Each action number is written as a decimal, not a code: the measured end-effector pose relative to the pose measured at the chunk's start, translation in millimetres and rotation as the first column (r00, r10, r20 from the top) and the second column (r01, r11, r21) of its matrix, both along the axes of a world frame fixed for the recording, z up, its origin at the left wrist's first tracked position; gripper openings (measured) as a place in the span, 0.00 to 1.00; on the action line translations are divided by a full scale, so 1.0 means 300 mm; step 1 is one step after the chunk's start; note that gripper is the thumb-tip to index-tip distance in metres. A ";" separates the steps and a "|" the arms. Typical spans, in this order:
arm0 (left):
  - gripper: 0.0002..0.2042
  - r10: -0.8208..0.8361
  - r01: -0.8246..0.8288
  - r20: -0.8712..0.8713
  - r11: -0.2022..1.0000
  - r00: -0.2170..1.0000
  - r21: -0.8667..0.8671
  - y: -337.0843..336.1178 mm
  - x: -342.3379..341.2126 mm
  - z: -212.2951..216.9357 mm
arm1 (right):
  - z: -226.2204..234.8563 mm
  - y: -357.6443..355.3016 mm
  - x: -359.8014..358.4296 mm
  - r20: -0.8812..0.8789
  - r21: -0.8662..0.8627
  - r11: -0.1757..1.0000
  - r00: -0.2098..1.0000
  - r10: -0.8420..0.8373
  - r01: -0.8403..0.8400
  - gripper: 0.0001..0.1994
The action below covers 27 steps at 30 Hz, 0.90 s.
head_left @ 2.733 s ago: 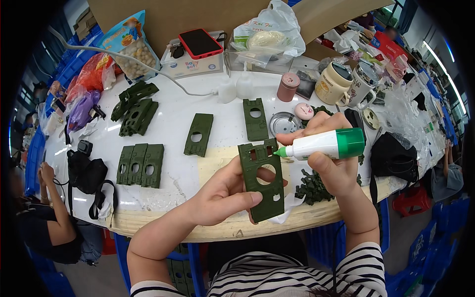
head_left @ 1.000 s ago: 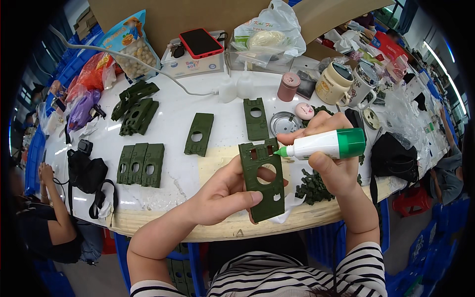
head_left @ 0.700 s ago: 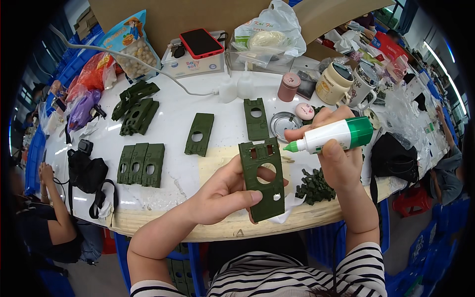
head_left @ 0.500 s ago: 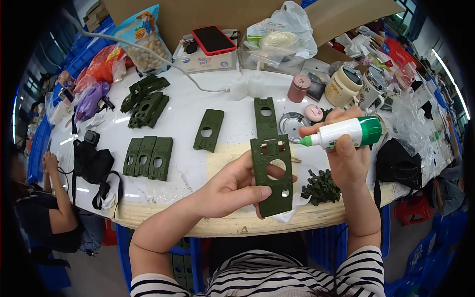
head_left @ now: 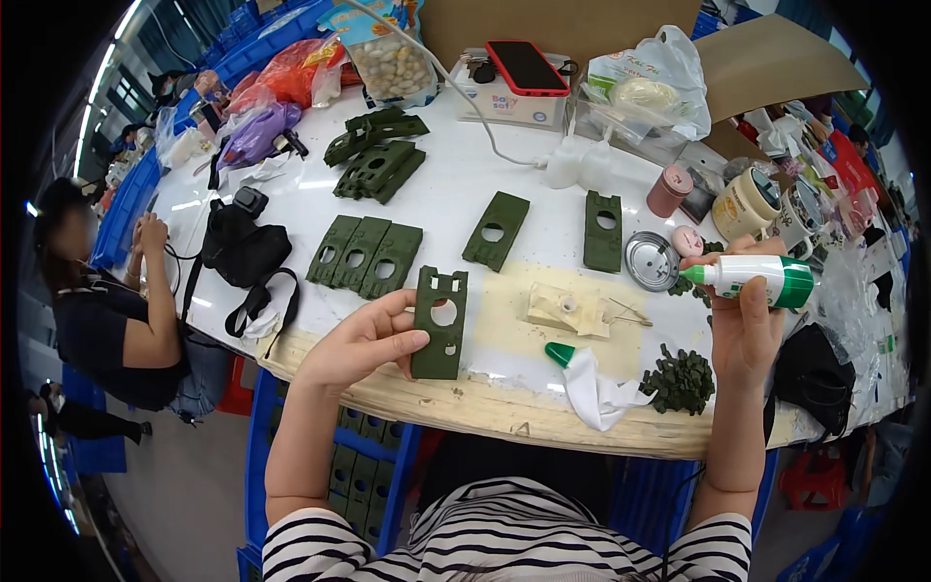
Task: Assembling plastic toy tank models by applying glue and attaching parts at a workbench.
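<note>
The left hand (head_left: 364, 339) is closed on a green plate (head_left: 439, 322), thumb on its face and fingers behind, holding it upright just above the near edge of the surface (head_left: 465, 194). The right hand (head_left: 747, 325) is wrapped around a white glue bottle (head_left: 761, 279) with a green base, its nozzle pointing left, well apart from the plate.

To glue well, I judge the plate should be kept steady with its round hole and notches facing the nozzle, thumb off the spots to be glued, and the bottle squeezed gently so nothing runs.

Between the hands lie a cream block (head_left: 567, 310), a green cap (head_left: 560, 354) on a white rag (head_left: 596, 393) and a pile of small green bits (head_left: 682, 380). Beyond sit three plates in a row (head_left: 366, 256), two single plates (head_left: 497, 230) and a metal lid (head_left: 651, 260). The open room is the pale patch in front of the block; the right side is crowded with jars, and the near edge is close under the plate
</note>
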<state>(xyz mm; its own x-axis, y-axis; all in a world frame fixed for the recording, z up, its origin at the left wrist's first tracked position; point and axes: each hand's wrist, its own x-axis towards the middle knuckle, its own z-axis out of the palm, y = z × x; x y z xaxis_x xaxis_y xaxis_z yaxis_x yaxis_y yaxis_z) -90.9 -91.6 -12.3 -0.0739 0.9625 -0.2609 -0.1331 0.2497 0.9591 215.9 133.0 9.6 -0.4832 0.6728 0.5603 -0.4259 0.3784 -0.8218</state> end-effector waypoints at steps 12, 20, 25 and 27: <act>0.16 0.188 -0.198 -0.451 0.980 0.873 0.024 0.054 0.025 -0.080 | 0.017 -0.039 -0.024 -0.039 -0.090 0.996 0.999 0.017 -0.021 0.16; 0.08 0.278 -0.177 -0.761 0.961 0.586 0.214 0.037 0.066 -0.074 | 0.014 -0.037 -0.013 -0.024 -0.096 0.995 1.000 -0.002 0.000 0.17; 0.08 0.574 -0.338 -0.722 0.816 0.385 0.469 0.014 -0.020 -0.030 | 0.021 -0.035 -0.011 -0.014 -0.081 0.997 1.000 -0.005 0.004 0.17; 0.10 0.676 -0.413 -0.708 0.716 0.206 0.563 -0.036 -0.166 -0.032 | 0.017 -0.027 -0.004 -0.013 -0.066 0.998 1.000 -0.009 0.008 0.17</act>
<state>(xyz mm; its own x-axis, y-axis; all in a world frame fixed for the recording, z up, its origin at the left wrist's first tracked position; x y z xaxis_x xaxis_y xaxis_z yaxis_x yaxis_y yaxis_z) -140.6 -102.3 -21.8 -0.6445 0.5930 0.4826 0.7199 0.2582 0.6443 214.8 124.8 14.7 -0.4700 0.7127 0.5207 -0.4343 0.3268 -0.8394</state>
